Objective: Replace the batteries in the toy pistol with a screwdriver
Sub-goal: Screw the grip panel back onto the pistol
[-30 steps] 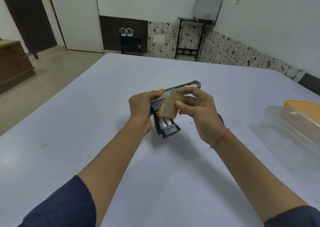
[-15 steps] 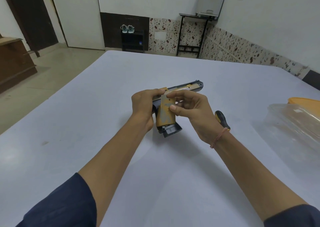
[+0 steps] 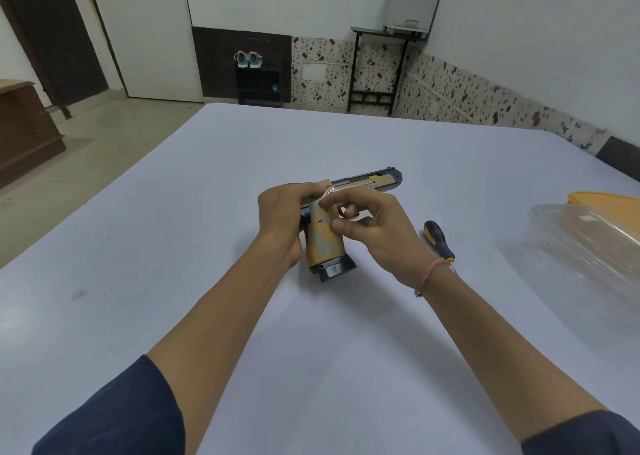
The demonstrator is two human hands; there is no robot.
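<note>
The toy pistol (image 3: 367, 184), dark blue with worn orange panels, lies on its side in the middle of the white table (image 3: 173, 246), barrel pointing right. My left hand (image 3: 282, 219) grips its rear and grip from the left. My right hand (image 3: 370, 227) presses thumb and fingers on the orange battery cover (image 3: 323, 243), which sits flat over the grip; the batteries are hidden under it. A black-and-yellow screwdriver (image 3: 438, 239) lies on the table just right of my right wrist.
A clear plastic container (image 3: 585, 257) stands at the right edge of the table, with an orange lid (image 3: 606, 200) behind it. A dark smudge (image 3: 79, 294) marks the cloth at the left. Floor and furniture lie beyond the far table edge.
The orange cover was held tilted off the grip with batteries showing; my right hand has laid it flat onto the grip and now presses it. The screwdriver has come into view.
</note>
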